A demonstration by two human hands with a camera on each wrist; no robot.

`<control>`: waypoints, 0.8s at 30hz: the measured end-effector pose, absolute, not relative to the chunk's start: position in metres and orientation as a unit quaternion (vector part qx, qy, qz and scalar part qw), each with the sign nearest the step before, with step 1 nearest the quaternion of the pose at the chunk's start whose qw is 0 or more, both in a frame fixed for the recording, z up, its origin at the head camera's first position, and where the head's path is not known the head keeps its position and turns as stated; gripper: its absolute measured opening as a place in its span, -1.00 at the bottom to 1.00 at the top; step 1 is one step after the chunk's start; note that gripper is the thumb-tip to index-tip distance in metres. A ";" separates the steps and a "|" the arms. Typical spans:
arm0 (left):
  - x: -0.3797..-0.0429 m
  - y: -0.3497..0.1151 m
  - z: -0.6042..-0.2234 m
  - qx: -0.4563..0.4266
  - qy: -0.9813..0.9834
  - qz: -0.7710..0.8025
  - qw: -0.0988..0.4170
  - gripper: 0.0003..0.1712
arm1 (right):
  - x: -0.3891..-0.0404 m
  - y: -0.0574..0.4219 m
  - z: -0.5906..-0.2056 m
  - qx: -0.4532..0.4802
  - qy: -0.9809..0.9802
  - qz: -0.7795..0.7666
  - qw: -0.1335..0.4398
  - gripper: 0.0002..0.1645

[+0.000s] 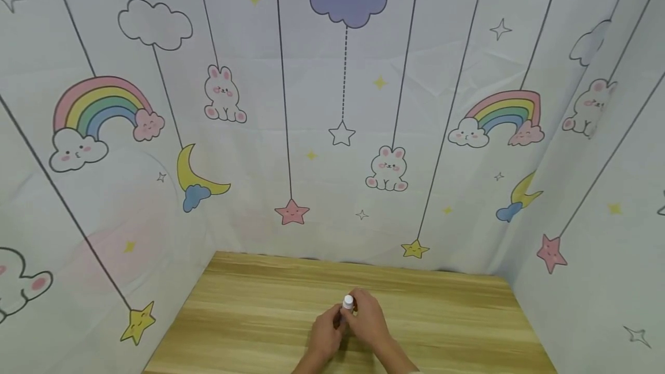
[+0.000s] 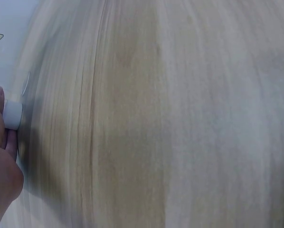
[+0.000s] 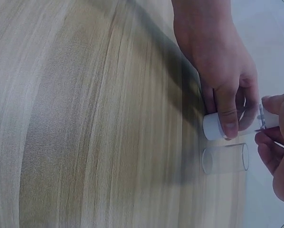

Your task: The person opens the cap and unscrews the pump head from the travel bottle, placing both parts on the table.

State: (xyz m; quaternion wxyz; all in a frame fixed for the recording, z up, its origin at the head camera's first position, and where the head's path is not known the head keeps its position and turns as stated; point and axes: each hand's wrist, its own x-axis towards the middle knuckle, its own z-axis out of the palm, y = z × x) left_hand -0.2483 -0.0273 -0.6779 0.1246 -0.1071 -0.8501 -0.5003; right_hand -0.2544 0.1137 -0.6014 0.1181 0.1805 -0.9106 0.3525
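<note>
A small upright bottle-like item with a white top [image 1: 348,300] and a white base [image 3: 212,126] stands on the wooden table between both hands; its exact kind is unclear. My left hand [image 1: 325,332] grips it low down, thumb and fingers around the part just above the base. Higher up, my right hand [image 1: 368,319] pinches the white upper part, where a clear rim shows in the right wrist view. Fingers hide most of the middle. Beside the base, a clear open cylinder [image 3: 226,158] stands on the table, apart from the hands.
The wood-grain tabletop [image 1: 249,293] spreads around the hands. White curtains [image 1: 322,74] printed with rainbows, rabbits, moons and stars rise at the back and on both sides of the table.
</note>
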 end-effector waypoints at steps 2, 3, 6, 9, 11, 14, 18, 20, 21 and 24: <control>-0.248 -0.027 -0.678 -0.107 -0.851 -0.498 0.127 -0.67 | -0.255 0.114 -0.603 0.181 -0.909 0.357 0.119 -0.69; -0.248 -0.027 -0.678 -0.107 -0.852 -0.496 0.129 -0.67 | -0.256 0.114 -0.604 0.178 -0.908 0.360 0.118 -0.69; -0.248 -0.027 -0.679 -0.108 -0.854 -0.491 0.134 -0.68 | -0.257 0.115 -0.605 0.179 -0.905 0.368 0.119 -0.66; -0.248 -0.028 -0.680 -0.110 -0.854 -0.491 0.135 -0.68 | -0.257 0.116 -0.606 0.181 -0.903 0.371 0.118 -0.67; -0.248 -0.028 -0.680 -0.111 -0.853 -0.493 0.133 -0.67 | -0.257 0.117 -0.606 0.186 -0.903 0.369 0.119 -0.67; -0.249 -0.029 -0.680 -0.112 -0.852 -0.495 0.131 -0.67 | -0.257 0.118 -0.606 0.193 -0.903 0.366 0.118 -0.68; -0.248 -0.029 -0.679 -0.113 -0.851 -0.494 0.134 -0.65 | -0.257 0.119 -0.607 0.204 -0.902 0.362 0.114 -0.69; -0.248 -0.028 -0.679 -0.112 -0.851 -0.495 0.134 -0.65 | -0.257 0.119 -0.606 0.210 -0.902 0.361 0.113 -0.70; -0.248 -0.028 -0.678 -0.113 -0.851 -0.495 0.134 -0.65 | -0.257 0.119 -0.605 0.214 -0.901 0.361 0.112 -0.71; -0.247 -0.028 -0.677 -0.114 -0.849 -0.499 0.134 -0.65 | -0.257 0.120 -0.604 0.224 -0.898 0.363 0.109 -0.72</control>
